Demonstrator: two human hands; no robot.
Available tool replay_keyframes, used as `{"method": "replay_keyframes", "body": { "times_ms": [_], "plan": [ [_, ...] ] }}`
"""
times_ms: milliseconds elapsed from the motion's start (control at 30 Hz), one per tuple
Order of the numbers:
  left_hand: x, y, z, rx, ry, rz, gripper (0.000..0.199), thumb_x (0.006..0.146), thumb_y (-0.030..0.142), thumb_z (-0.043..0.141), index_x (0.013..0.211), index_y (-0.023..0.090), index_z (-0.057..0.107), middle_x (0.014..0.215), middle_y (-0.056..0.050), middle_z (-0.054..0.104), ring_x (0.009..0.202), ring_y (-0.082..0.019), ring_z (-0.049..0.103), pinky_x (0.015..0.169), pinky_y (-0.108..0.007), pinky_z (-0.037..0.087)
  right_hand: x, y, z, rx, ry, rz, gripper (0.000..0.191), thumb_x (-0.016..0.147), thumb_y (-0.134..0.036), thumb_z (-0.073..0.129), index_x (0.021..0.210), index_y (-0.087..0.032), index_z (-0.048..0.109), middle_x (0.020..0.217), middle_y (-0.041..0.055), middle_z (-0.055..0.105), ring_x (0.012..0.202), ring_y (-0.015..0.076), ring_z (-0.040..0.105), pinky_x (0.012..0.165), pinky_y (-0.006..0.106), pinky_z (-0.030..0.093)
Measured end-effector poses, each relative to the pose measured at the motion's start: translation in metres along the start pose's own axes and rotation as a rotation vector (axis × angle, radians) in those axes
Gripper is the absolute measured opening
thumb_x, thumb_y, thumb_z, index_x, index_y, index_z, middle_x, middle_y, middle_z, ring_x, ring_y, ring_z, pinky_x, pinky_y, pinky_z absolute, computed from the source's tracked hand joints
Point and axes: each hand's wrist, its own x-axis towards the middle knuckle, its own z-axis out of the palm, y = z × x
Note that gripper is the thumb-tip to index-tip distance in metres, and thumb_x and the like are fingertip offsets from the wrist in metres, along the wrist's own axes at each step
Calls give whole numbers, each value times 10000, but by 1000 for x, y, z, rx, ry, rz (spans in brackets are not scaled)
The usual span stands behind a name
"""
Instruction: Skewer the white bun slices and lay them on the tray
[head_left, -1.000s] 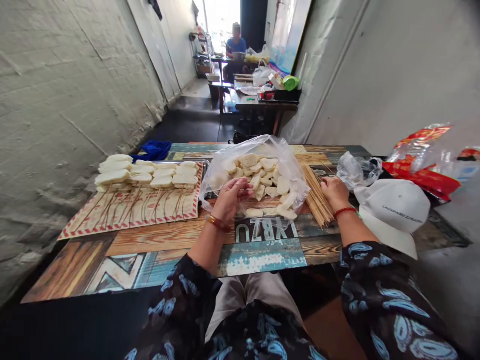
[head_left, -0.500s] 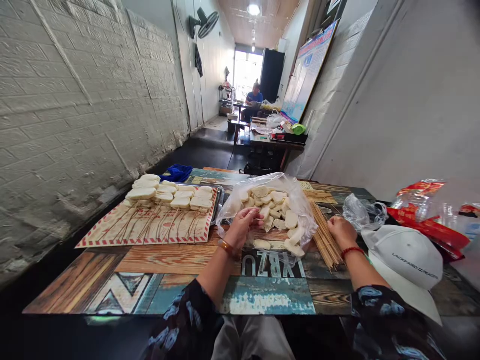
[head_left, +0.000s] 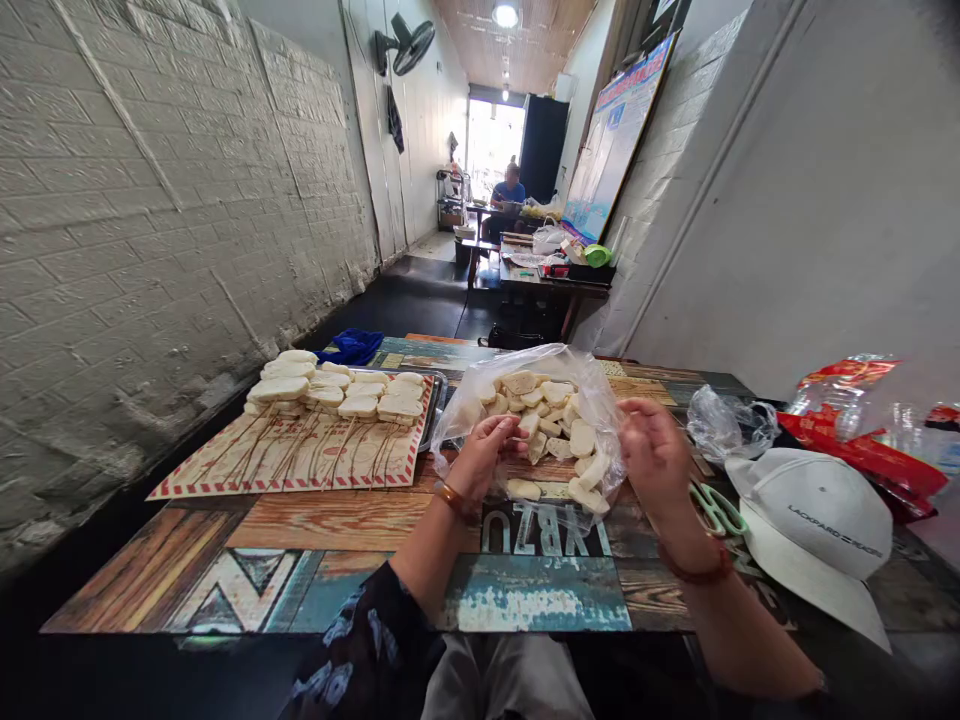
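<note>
My left hand is at the left front of one clear plastic bag, fingertips drawn together; I cannot tell whether they pinch anything. My one right hand is blurred just beside the bag's right side, fingers curled, its grip also impossible to tell.

Pale slices heap inside the bag, too overlapped to count; one slice lies near its front edge. On my left, four side-by-side groups of skewered slices rest on one red-bordered paper sheet. Right of my hands are one white cap and one pair of green-handled scissors.
</note>
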Motion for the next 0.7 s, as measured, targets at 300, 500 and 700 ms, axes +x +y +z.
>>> {"method": "replay_keyframes", "body": {
  "times_ms": [300,500,700],
  "plan": [
    [-3,4,8,-39,-16,38,436,701,483,843,969,154,741,841,-46,712,705,-127,642,697,-265,504,-17,5,94,462,-439,342,235,915,-466,529,889,-233,549,574,-79,398,427,88,269,393,220,189],
    [-5,8,10,-6,-5,137,375,726,486,818,916,166,775,837,-36,706,647,-105,593,663,-254,470,-17,17,99,567,-509,452,215,878,-437,569,847,-227,535,534,-99,398,366,59,243,363,207,149],
    [-5,8,13,89,29,138,296,706,429,827,719,165,694,652,6,619,601,-101,540,608,-236,412,-22,17,86,515,-564,413,216,903,-409,558,845,-204,590,569,-74,500,381,66,413,375,199,272]
  ]
}}
